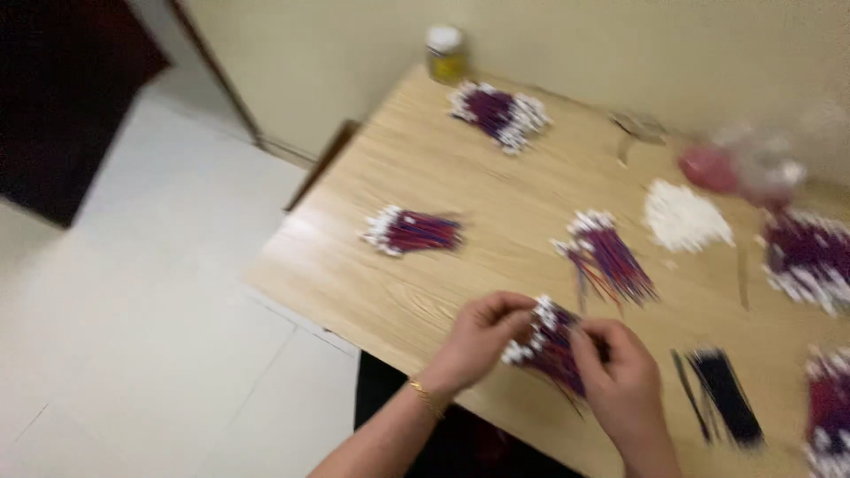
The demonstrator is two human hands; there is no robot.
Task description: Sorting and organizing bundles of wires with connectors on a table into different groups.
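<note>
Both my hands meet over the near edge of a light wooden table (443, 186). My left hand (478, 341) and my right hand (624, 381) together grip a bundle of thin red and blue wires (547, 343) with small white connectors at the ends. The white ends fan out between my two thumbs. A gold bracelet sits on my left wrist. The picture is blurred by motion.
More wire bundles lie on the table: left of centre (412, 232), far centre (500, 115), middle (606, 257), right edge (810, 257). A heap of white connectors (683, 217), a black strip bundle (722, 394), a yellow jar (445, 53) and a plastic bag (744, 164) are there too.
</note>
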